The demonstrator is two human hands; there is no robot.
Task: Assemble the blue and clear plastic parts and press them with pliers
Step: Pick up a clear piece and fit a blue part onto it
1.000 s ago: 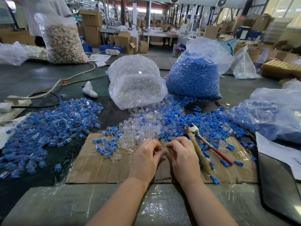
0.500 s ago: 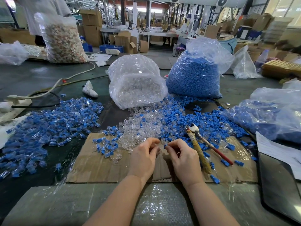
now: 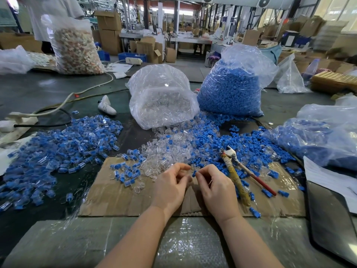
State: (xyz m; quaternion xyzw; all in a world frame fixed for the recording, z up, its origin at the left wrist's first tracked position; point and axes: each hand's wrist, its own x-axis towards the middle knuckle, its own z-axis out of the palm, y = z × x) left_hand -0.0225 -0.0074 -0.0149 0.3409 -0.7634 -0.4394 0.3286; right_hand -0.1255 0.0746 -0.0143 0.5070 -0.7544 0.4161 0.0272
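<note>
Both hands have drifted apart beside the pliers (image 3: 234, 171): right hand (image 3: 216, 188) pinches a tiny, light, stiff blue part (image 3: 194, 173); left hand (image 3: 170, 187) looks curled on a slippery clear part, hard to tell.

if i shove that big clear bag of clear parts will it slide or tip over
The clear bag would probably slump rather than tip: it sits wide and sagging. Its thin film looks floppy, and the open mouth already spills clear parts, so more would likely pour out.

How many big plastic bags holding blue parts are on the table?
2: one standing bag of blue parts behind the loose pile, and one lying bag at the right edge. Others may lie outside the view.
</note>
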